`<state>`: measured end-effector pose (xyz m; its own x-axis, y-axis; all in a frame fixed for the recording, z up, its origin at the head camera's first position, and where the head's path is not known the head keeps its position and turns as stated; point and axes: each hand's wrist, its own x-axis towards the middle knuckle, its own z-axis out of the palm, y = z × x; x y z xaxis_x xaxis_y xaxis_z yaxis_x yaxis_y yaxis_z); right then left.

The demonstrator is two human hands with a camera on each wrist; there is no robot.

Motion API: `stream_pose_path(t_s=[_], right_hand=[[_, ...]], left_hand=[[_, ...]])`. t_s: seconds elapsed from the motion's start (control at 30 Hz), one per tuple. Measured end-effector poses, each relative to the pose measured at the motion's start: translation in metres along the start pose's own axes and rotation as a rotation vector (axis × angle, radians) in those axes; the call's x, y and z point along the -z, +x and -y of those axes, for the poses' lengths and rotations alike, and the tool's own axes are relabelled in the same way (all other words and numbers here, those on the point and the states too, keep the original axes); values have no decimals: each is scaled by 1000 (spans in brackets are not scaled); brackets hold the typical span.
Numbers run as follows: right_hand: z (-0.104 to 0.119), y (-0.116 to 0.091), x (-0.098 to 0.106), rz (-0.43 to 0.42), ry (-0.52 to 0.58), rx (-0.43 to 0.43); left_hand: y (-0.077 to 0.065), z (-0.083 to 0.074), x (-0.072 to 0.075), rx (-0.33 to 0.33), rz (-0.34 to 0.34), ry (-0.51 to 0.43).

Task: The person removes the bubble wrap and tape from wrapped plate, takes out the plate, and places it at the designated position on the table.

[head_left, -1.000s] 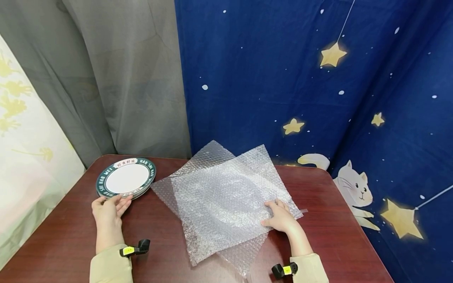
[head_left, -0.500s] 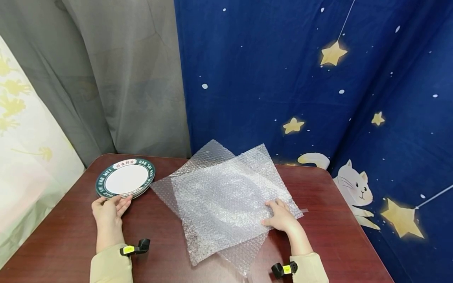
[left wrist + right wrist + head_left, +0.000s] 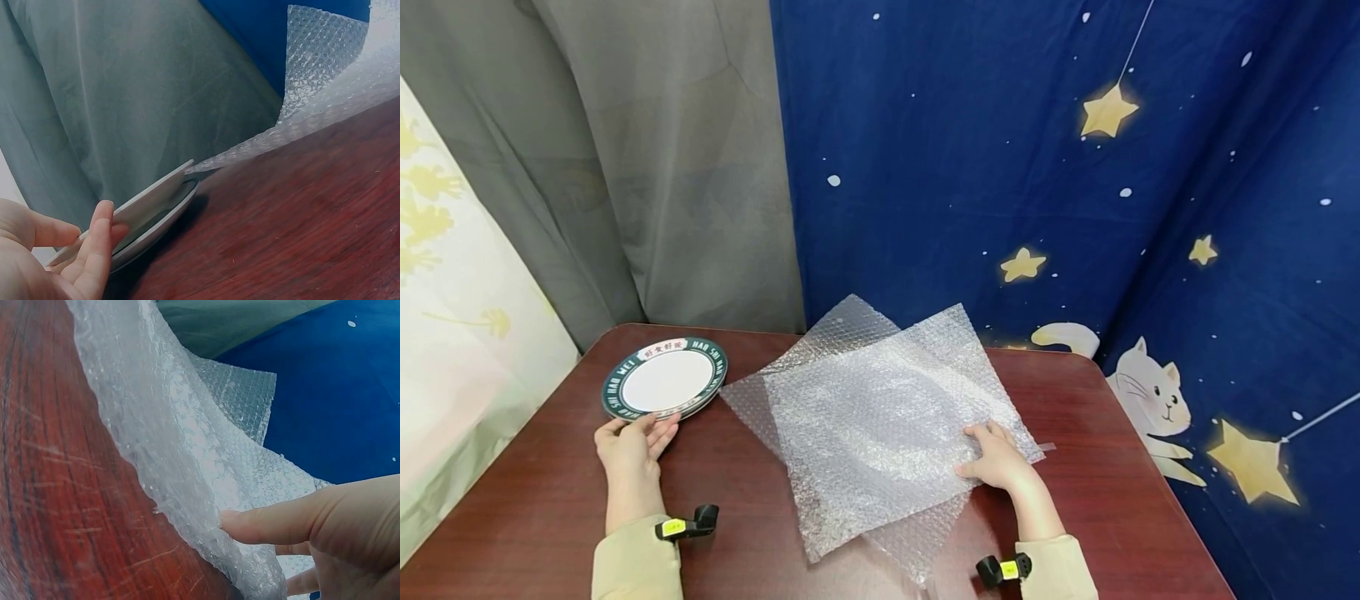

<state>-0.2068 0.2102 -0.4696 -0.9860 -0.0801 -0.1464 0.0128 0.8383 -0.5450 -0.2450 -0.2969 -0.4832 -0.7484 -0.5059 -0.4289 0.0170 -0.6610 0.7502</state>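
At the table's left, my left hand pinches the near rim of a white plate with a dark green lettered border. In the left wrist view, the thumb is above that rim and fingers are beneath it. The held plate tilts over a second plate, with a gap between them. My right hand rests on the right part of a bubble wrap sheet, its fingers spread and thumb apart. In the right wrist view, the thumb touches the wrap's surface. Another bubble wrap sheet lies crosswise underneath, mostly covered.
The sheets cover the middle of the dark red wooden table. A grey curtain and a blue star-patterned curtain hang behind it. Each wrist wears a small black camera, such as the left wrist camera.
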Motion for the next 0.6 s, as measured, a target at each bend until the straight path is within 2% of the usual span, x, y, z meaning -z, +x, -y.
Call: stream_pose_path(t_s=[0.6], right_hand=[[1, -1, 0, 4, -4, 7]], left_hand=[[4, 1, -1, 16, -17, -21]])
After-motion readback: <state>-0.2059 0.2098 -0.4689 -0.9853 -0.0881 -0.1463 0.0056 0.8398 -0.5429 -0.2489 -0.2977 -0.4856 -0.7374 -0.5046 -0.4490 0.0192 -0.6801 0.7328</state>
